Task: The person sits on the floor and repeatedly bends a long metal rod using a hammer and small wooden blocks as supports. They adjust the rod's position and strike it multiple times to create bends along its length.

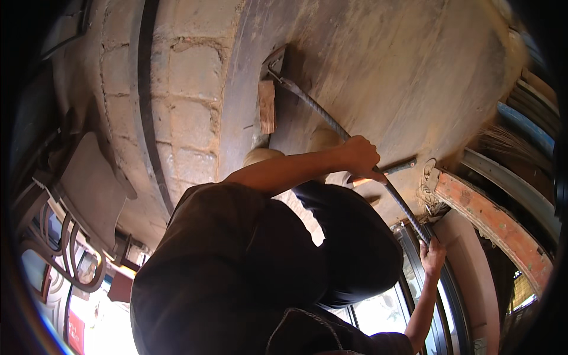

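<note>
A long ribbed steel bar (322,113) slants from the far middle of the floor down toward the lower right. My left hand (361,157) is closed around it partway along, with the forearm crossing above my legs. Farther down, my right hand (433,257) grips the bar near its close end. The bar's far tip meets a small metal plate (275,59) on the floor; how the two join is too small to tell. Touching or just beside that plate lies a reddish-brown block (267,106). A short dark rod (400,166) sits just right of my left hand.
A brown plastic chair (92,186) stands at the left. Along the right side lean a worn orange beam (494,222), a blue-edged piece (526,127) and bundled bristles (512,142). A dark strip (144,100) runs across the block paving (195,71) at left.
</note>
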The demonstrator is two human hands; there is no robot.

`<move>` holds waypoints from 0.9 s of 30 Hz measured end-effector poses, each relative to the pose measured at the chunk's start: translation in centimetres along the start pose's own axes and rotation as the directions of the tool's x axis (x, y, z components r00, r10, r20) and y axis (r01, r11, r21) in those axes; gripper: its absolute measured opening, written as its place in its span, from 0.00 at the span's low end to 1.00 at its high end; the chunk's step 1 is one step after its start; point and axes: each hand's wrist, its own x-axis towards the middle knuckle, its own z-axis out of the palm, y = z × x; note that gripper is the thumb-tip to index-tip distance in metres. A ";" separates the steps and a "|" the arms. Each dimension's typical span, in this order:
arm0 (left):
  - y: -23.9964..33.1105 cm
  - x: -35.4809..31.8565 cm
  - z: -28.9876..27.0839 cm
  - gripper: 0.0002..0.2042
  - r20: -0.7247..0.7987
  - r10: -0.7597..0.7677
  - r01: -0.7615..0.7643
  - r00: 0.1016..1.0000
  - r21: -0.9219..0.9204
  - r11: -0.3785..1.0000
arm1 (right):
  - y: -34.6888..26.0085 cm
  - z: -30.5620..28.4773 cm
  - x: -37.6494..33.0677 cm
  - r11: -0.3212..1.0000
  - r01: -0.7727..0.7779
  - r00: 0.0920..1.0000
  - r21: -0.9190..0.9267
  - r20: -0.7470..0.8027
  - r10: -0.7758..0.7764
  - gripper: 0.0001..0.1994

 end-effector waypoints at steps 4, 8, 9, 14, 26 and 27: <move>-1.7 1.0 1.0 0.41 -0.022 -0.003 0.004 1.000 0.041 0.999 | 0.2 3.2 3.4 1.000 0.001 0.985 -0.004 -0.171 -0.001 0.17; -3.0 2.8 1.2 0.40 -0.028 -0.013 0.016 1.000 0.120 0.993 | 0.5 6.5 6.1 0.995 -0.099 0.964 0.023 -0.248 0.101 0.18; -3.5 3.2 1.4 0.40 -0.034 -0.009 0.014 0.999 0.133 0.991 | 0.4 7.1 7.0 0.994 -0.096 0.956 0.049 -0.273 0.106 0.18; -3.5 3.3 0.9 0.39 -0.003 -0.005 0.005 1.000 0.128 0.992 | 0.7 7.1 6.6 0.982 -0.160 0.932 0.102 -0.311 0.185 0.21; 1.3 -4.6 -7.9 0.44 0.034 0.145 -0.141 0.989 -0.095 0.985 | -13.1 -15.2 -3.2 0.771 -0.361 0.790 -0.525 -0.611 -0.045 0.33; 1.3 -5.2 -8.7 0.44 0.019 0.150 -0.148 0.988 -0.102 0.984 | -14.4 -16.7 -3.2 0.748 -0.366 0.784 -0.554 -0.617 -0.073 0.33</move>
